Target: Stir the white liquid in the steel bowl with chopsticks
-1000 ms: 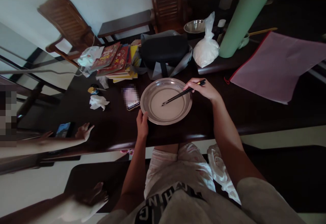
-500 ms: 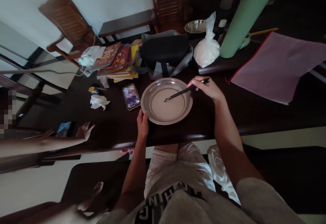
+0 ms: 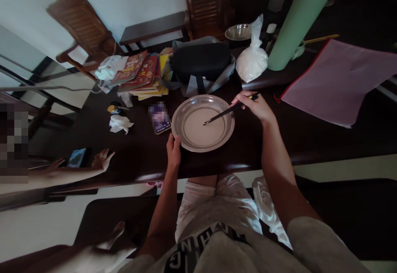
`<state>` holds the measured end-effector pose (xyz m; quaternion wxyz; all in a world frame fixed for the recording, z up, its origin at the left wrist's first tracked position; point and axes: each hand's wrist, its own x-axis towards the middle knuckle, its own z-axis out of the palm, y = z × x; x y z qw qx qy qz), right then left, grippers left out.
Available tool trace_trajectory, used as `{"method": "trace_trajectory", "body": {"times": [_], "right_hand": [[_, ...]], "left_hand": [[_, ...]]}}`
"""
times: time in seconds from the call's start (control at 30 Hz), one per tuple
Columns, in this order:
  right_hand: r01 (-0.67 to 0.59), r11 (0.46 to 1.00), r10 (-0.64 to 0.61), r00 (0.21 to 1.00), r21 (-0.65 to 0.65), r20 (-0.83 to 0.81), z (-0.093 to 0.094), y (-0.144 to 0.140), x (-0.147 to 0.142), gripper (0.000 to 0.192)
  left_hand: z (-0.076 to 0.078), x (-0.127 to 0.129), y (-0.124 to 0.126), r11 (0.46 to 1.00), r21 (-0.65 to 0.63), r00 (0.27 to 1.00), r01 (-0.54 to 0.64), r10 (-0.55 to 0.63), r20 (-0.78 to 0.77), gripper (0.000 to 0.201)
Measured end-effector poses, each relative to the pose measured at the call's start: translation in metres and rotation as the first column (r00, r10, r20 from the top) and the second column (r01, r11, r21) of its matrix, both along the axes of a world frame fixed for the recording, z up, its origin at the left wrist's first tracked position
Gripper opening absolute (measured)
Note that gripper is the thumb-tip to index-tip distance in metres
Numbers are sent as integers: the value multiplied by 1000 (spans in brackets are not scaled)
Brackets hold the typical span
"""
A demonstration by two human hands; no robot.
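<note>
Chopsticks (image 3: 220, 115) are shifting rightward, pinched in the right hand (image 3: 257, 106); the left hand (image 3: 174, 152) is gripping the basin rim (image 3: 204, 149), apparently for steadiness.

Head-worn view, forward and down

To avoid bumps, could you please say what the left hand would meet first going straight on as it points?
The left hand would likely meet the basin, which it seems to hold at the near left; depth is unclear.

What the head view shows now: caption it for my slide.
Left hand holds a metal dish; right hand holds black chopsticks over its pale contents.
</note>
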<state>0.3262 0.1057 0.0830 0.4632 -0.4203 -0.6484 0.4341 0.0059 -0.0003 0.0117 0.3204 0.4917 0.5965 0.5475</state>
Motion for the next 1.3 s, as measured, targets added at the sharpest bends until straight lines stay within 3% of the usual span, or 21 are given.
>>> {"method": "trace_trajectory", "body": {"times": [0.07,0.23,0.47,0.67,0.9,1.1,1.3], "right_hand": [[2,999,-2,1000,-37,-21,1,-1,0,44],[-161,987,162,986,-30,48,4,-5,-7,43],[7,1000,-7,1000,-19,-29,2,-2,2,42],[-153,988,154,987,-23,39,3,-3,-7,42],[30,999,-31,999,-20,-22,1,-1,1,44],[-150,988,151,987,-24,55,4,-3,-8,44],[35,999,-35,999,-6,-12,2,-1,0,46]], "left_hand": [[0,0,0,1000,-1,1000,-3,3,-16,35],[0,0,1,1000,-4,1000,-11,11,-11,35],[-1,0,1,1000,-9,1000,-9,9,12,35],[0,0,1,1000,-12,1000,-14,14,-3,33],[2,1,0,1000,-9,1000,-13,13,-15,34],[2,1,1,1000,-14,1000,-16,16,18,33],[1,0,1,1000,-5,1000,-17,17,-5,34]]}}
